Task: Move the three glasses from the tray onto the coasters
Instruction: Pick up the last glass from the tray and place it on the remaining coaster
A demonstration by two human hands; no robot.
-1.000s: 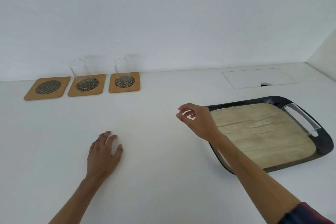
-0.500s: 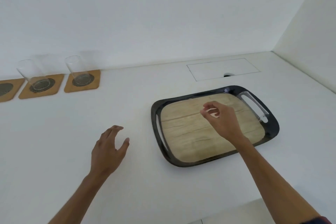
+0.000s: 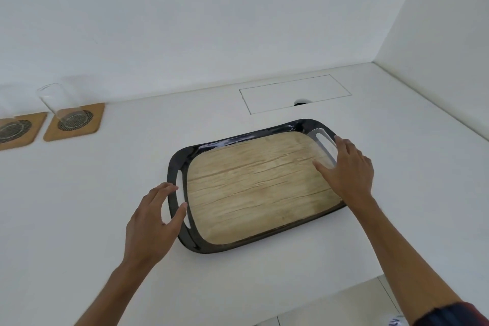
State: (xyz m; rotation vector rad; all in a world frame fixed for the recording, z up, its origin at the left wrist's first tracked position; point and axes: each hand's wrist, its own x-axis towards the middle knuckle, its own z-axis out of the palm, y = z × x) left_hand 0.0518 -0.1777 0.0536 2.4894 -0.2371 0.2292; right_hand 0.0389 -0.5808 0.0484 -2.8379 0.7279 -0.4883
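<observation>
Hands have swung to the black oval tray with wood-grain floor (image 3: 182,242): left hand (image 3: 152,222) and right hand (image 3: 348,167), each grip wide and empty, reach its handles. 2 clear glasses (image 3: 57,103) stand on cork coasters (image 3: 91,124); the 3rd is unseen.

Tray (image 3: 185,156) centre; glass (image 3: 57,103) on coaster (image 3: 92,124) far left.

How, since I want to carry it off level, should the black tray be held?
Hold the tray by the cut-out handles in its two short ends: left hand through the left slot, right hand through the right slot. Come in from each end. It lies flat and is wide, so the paired slots should keep it balanced.
</observation>
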